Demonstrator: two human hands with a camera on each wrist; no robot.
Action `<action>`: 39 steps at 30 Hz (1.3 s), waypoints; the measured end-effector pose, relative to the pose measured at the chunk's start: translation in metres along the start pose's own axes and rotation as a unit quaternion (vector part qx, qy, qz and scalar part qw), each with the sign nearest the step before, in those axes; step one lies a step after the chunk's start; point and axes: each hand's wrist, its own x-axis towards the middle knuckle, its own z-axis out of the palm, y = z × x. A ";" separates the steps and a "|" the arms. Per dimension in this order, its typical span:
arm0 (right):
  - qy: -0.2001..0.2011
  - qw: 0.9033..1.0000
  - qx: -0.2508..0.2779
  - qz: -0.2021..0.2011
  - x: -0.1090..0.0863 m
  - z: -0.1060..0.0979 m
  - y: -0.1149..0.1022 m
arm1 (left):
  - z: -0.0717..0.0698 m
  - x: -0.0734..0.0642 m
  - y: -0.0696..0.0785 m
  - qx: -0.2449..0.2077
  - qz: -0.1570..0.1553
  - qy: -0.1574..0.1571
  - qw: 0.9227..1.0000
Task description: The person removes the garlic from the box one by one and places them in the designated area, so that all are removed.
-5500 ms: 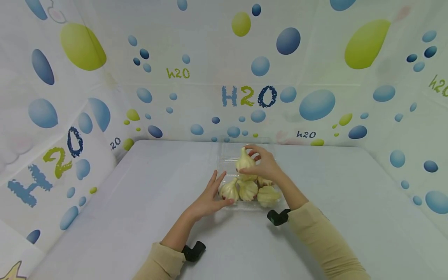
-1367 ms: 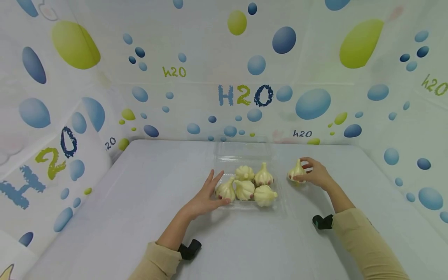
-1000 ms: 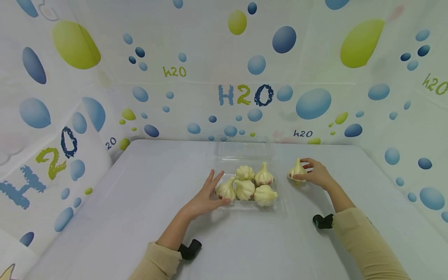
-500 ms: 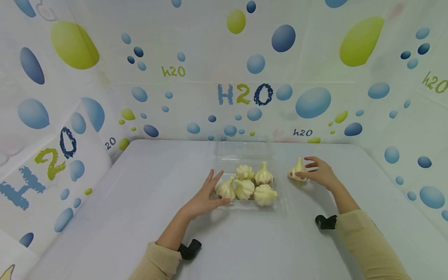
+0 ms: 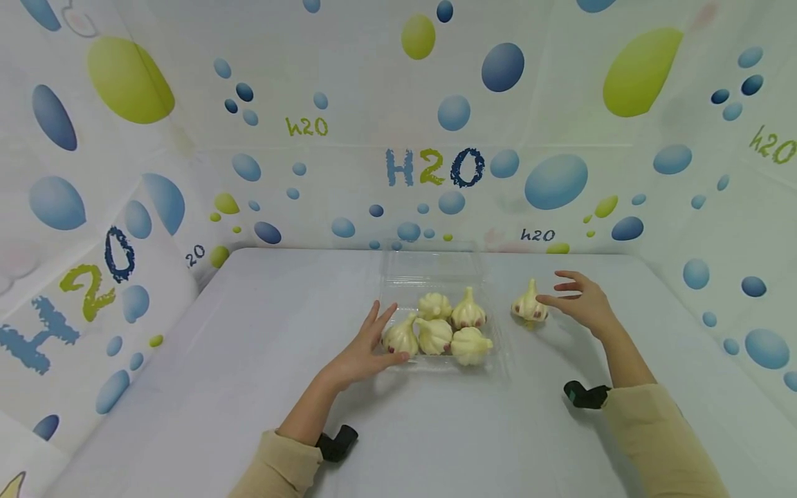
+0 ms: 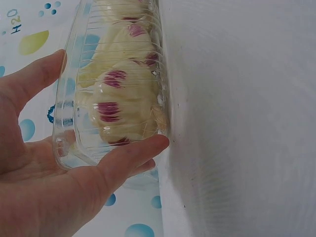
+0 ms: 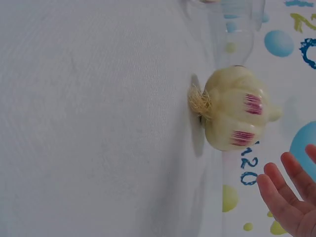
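From where I stand, this looks like a staged booth rather than a lived-in room: a white-covered table (image 5: 230, 360) walled on three sides by pale sheeting (image 5: 386, 104), shower-curtain style, with blue and green drops (image 5: 556, 182) and "H2O" lettering (image 5: 435, 167). Black wrist cameras (image 5: 339, 443) suggest a recording set. The building beyond, I can't tell.

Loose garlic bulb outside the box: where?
Head view, right of centre: the loose garlic bulb stands on the white table, between the clear plastic box and the right grip.
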 end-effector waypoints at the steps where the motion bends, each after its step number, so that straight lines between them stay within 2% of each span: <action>1: 0.003 1.000 0.001 -0.002 -0.001 0.000 0.000 | 0.000 0.000 0.000 0.001 0.001 0.000 1.000; 10: 0.060 0.998 0.012 -0.028 -0.009 0.002 -0.003 | 0.000 -0.001 0.001 -0.002 0.006 -0.002 1.000; 13: 0.092 0.996 0.005 -0.022 0.008 0.006 0.023 | 0.000 -0.001 0.001 0.000 0.005 -0.003 1.000; 17: 0.137 0.990 -0.008 -0.042 0.046 0.015 0.078 | -0.001 -0.001 0.001 0.002 0.006 -0.004 1.000; 19: 0.144 0.988 -0.008 -0.062 0.054 0.018 0.090 | -0.001 -0.001 0.001 0.001 0.008 -0.004 1.000; 20: 0.143 0.988 -0.004 -0.064 0.053 0.019 0.086 | -0.001 -0.001 0.001 0.001 0.007 -0.004 1.000; 22: 0.129 0.990 0.014 -0.060 0.042 0.018 0.066 | -0.001 -0.001 0.001 0.002 0.005 -0.004 1.000; 26: 0.089 0.993 0.046 -0.065 0.002 0.015 -0.002 | 0.000 -0.001 0.001 0.008 0.000 -0.004 1.000; 29: 0.068 0.993 0.058 -0.080 -0.017 0.015 -0.036 | 0.000 -0.001 0.000 0.011 0.000 -0.005 1.000; 33: 0.059 0.993 0.068 -0.081 -0.021 0.019 -0.052 | -0.001 0.000 -0.001 0.011 0.001 -0.009 1.000; 39: 0.035 0.991 0.096 -0.082 -0.017 0.028 -0.060 | -0.002 0.001 0.000 0.011 0.001 -0.013 1.000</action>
